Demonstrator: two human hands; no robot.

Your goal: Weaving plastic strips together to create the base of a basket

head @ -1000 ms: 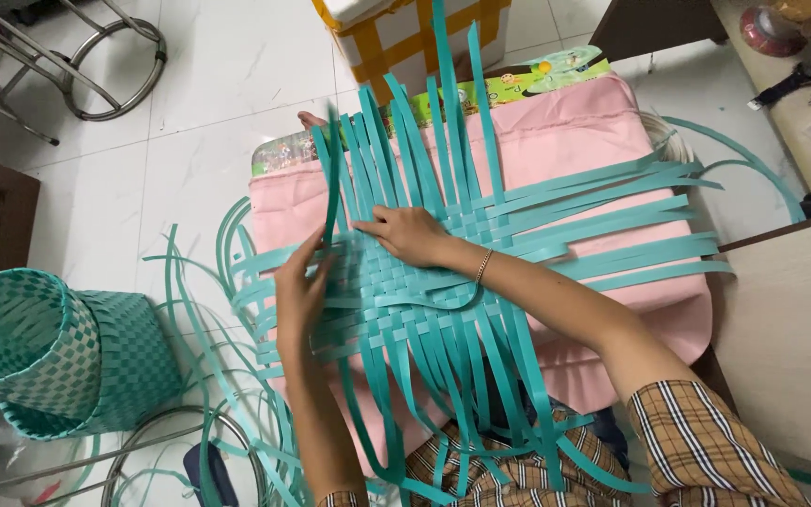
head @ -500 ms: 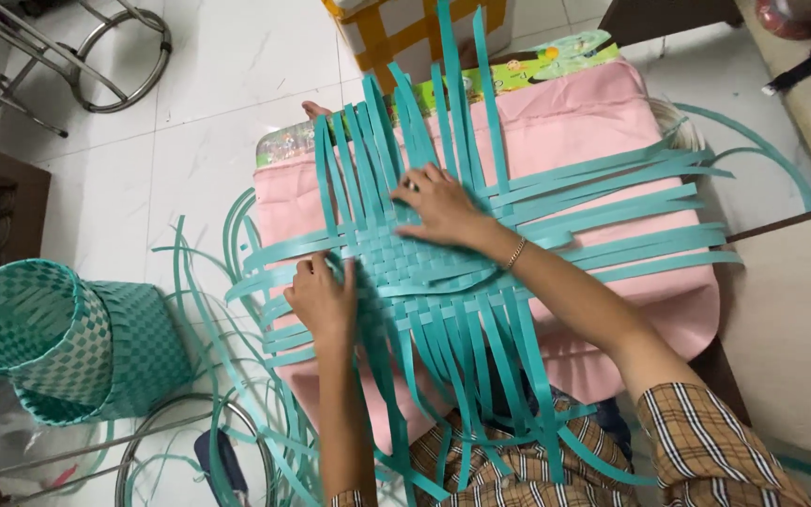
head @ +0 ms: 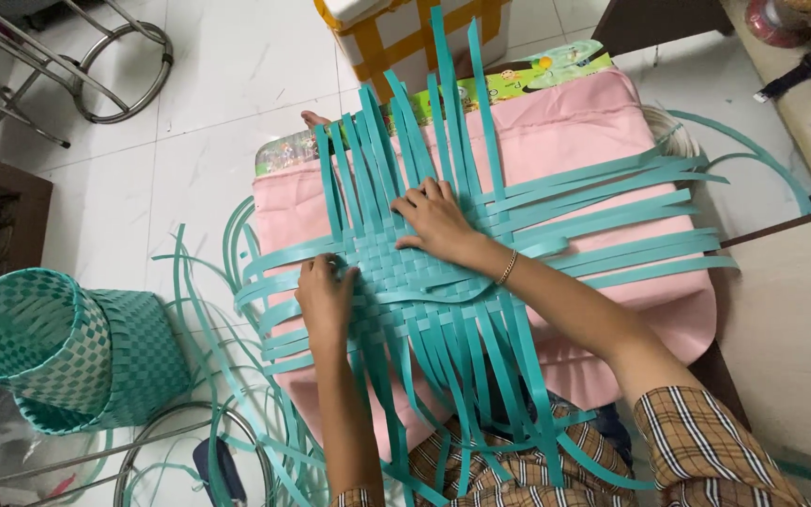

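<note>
Head view looks down on a woven mat (head: 405, 277) of teal plastic strips lying on a pink cushion (head: 565, 122) that rests across the person's lap, with loose strip ends (head: 612, 216) fanning out from all four sides of the woven centre. At the mat's left edge the left hand (head: 324, 299) has its fingers curled, pinching a strip; the grip itself is partly hidden by the knuckles. Near the upper middle of the weave the right hand (head: 438, 221) lies flat with fingers spread, pressing on the strips and holding nothing; a thin bracelet (head: 507, 268) circles its wrist. On the white tiled floor (head: 227, 75) at the left, two finished teal woven baskets (head: 58, 347) lie on their sides, close together. More loose teal strips (head: 204, 319) curl on the floor between the baskets and the cushion.
</note>
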